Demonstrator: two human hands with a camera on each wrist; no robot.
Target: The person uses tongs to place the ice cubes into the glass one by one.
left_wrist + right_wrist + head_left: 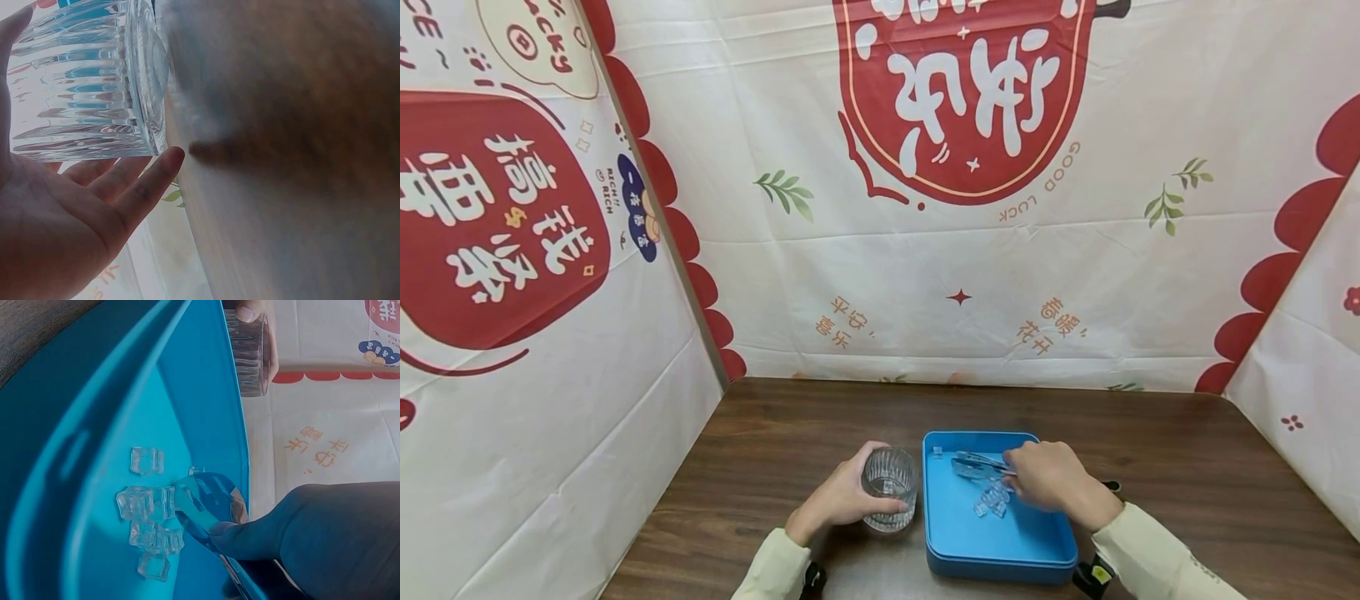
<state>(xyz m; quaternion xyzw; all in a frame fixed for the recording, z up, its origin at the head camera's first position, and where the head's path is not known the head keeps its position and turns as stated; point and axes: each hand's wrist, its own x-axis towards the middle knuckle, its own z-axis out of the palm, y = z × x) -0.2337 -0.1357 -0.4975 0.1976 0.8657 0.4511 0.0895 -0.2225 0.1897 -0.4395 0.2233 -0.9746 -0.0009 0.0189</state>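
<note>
A clear ribbed drinking glass (891,487) stands on the table to the left of a blue tray. My left hand (844,492) holds it with thumb and fingers spread around its sides; the little finger (150,184) lies beside the base. Over the tray (977,546), my right hand (1051,479) grips shiny metal tongs (976,467). Their tips reach down to a small heap of clear ice cubes (145,503), right beside one cube. Whether a cube sits between the tips I cannot tell. A single cube (937,452) lies apart in the tray's far left corner.
The brown wooden table (790,417) reaches back to a white printed cloth (887,267). More printed cloth hangs along the left and right sides. The tray has raised walls (228,394), and the glass stands close to its left one.
</note>
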